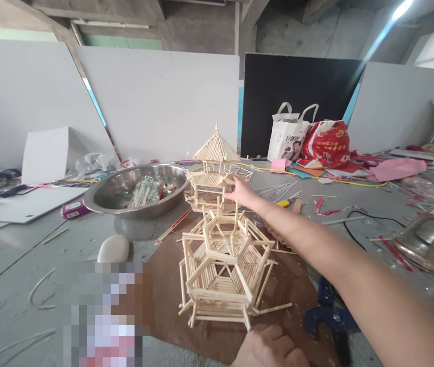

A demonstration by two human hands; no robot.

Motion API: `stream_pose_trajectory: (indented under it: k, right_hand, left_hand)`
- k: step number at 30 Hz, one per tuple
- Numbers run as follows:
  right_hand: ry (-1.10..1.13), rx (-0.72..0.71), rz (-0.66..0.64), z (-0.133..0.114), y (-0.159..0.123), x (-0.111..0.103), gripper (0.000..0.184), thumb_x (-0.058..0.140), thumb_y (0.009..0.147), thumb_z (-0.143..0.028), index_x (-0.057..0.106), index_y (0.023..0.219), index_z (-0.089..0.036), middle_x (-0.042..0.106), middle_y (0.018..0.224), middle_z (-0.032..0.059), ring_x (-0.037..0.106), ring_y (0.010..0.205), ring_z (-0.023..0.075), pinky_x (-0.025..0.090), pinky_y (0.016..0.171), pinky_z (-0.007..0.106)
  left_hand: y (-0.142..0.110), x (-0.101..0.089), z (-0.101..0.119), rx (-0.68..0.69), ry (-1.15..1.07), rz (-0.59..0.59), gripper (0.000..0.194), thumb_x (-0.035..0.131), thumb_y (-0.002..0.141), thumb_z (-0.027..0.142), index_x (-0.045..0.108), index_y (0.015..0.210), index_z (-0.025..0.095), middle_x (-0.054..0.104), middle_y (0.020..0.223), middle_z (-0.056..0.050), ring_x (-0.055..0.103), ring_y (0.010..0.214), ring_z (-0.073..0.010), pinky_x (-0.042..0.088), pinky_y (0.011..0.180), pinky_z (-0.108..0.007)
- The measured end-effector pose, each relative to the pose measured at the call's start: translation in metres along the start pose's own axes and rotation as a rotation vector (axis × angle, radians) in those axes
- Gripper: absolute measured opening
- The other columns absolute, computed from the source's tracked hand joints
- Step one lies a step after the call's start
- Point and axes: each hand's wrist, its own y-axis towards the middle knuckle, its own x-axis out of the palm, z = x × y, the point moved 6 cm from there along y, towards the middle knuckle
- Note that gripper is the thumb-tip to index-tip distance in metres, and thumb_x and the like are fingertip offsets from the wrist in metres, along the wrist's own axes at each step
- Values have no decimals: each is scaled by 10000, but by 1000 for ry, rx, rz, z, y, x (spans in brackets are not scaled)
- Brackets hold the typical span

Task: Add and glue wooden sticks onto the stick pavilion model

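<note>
My right hand reaches forward with its fingers closed on the side of a small stick pagoda, which has a pointed roof. Nearer to me, a larger six-sided frame of pale wooden sticks sits on a brown board. My left hand is at the bottom edge of the view, fingers curled at a front leg of that frame; its fingertips are partly hidden. Some upright sticks of the frame overlap the pagoda's base in my view.
A steel basin with wrapped sticks stands at left, near a white rounded object. A blue-handled tool lies by my right forearm. Bags, coloured paper and a glass vessel are at right. Something at lower left is blurred out.
</note>
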Motion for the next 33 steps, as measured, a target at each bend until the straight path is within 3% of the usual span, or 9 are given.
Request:
stream_pose_trajectory:
  k: [6, 11, 16, 22, 25, 28, 33]
  right_hand:
    - [-24, -2, -40, 4, -1, 11, 606, 640, 574, -264, 430, 1120, -109, 534, 1084, 152, 504, 999, 242, 398, 824, 337]
    - [-12, 0, -99, 9, -2, 17, 701, 665, 559, -260, 382, 1181, -104, 527, 1098, 170, 503, 1001, 264, 395, 827, 351]
    - [30, -8, -169, 10, -6, 15, 598, 682, 545, -175, 460, 1101, -159, 601, 971, 84, 546, 918, 204, 403, 815, 295]
    - [34, 35, -248, 12, -11, 11, 391, 634, 615, -201, 528, 985, -133, 637, 740, 45, 590, 611, 151, 452, 656, 276]
    - [45, 64, -266, 16, -16, -1, 273, 601, 658, -215, 567, 914, -129, 631, 646, 21, 560, 474, 121, 451, 570, 256]
    - [67, 90, -241, 19, -30, -28, 235, 573, 692, -206, 578, 912, -125, 635, 650, 26, 549, 444, 101, 447, 536, 234]
    - [198, 123, -126, 18, -86, -80, 219, 501, 756, -203, 555, 954, -125, 644, 749, 56, 563, 479, 81, 454, 517, 208]
  left_hand:
    - [4, -5, 0, 5, -26, 31, 280, 544, 742, 228, 405, 507, 167, 403, 395, 58, 369, 378, -65, 192, 351, -196]
    - [3, -1, 1, 8, -14, -32, 281, 540, 744, 249, 405, 511, 168, 403, 407, 53, 380, 388, -69, 202, 355, -199]
    - [4, -3, 1, -1, -23, -16, 282, 535, 742, 221, 391, 507, 165, 403, 418, 53, 371, 402, -68, 198, 365, -205]
    - [2, -1, 1, -3, -52, -52, 270, 501, 749, 274, 391, 524, 171, 412, 438, 51, 354, 414, -74, 215, 390, -208]
    - [1, 1, 2, -4, -84, -127, 230, 494, 737, 267, 404, 547, 173, 446, 476, 45, 375, 439, -78, 252, 413, -205]
    - [4, 0, 3, -20, -121, -240, 180, 497, 722, 240, 420, 576, 169, 496, 540, 32, 414, 484, -84, 302, 454, -204]
    - [11, -9, 10, 7, -100, -340, 173, 465, 753, 209, 414, 593, 167, 515, 571, 26, 430, 510, -94, 311, 473, -219]
